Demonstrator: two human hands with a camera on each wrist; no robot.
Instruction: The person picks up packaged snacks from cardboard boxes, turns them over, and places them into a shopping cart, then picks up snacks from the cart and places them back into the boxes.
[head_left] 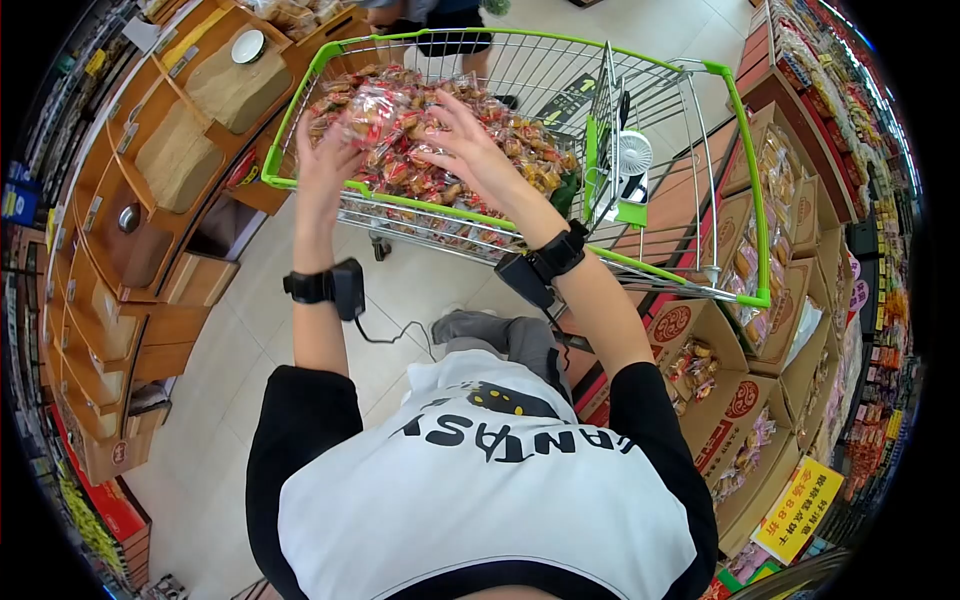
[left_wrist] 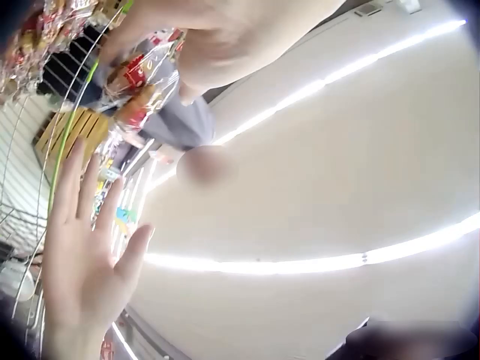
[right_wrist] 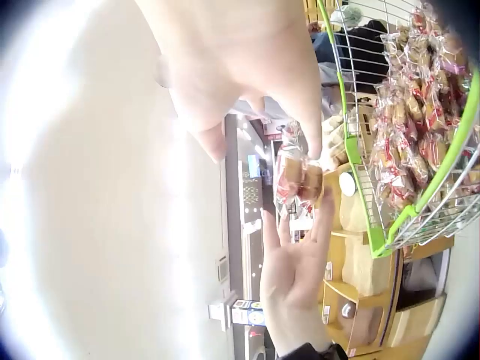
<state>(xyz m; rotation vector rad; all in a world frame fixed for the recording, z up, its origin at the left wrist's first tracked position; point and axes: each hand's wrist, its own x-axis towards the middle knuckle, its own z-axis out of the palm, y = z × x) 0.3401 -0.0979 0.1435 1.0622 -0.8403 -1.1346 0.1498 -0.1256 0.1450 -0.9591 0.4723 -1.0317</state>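
Note:
Several small clear-wrapped baked snacks with red labels (head_left: 375, 108) are bunched, blurred, at the fingers of my left hand (head_left: 326, 165), above the heap in the shopping cart. In the left wrist view these snack packets (left_wrist: 135, 86) show between that hand's fingers and thumb. The right wrist view shows the left hand (right_wrist: 295, 266) with fingers straight and spread, the packets (right_wrist: 300, 178) at their tips. My right hand (head_left: 475, 150) hovers over the heap to the right, fingers extended and apart, holding nothing. Below both hands lies a deep heap of wrapped snacks (head_left: 405, 165).
The green-rimmed wire cart (head_left: 400, 210) has a small white fan (head_left: 632, 155) at its child-seat end. Wooden display bins (head_left: 180, 150) curve along the left. Cardboard boxes of packaged snacks (head_left: 735, 400) line the right. Another person (head_left: 455, 40) stands beyond the cart.

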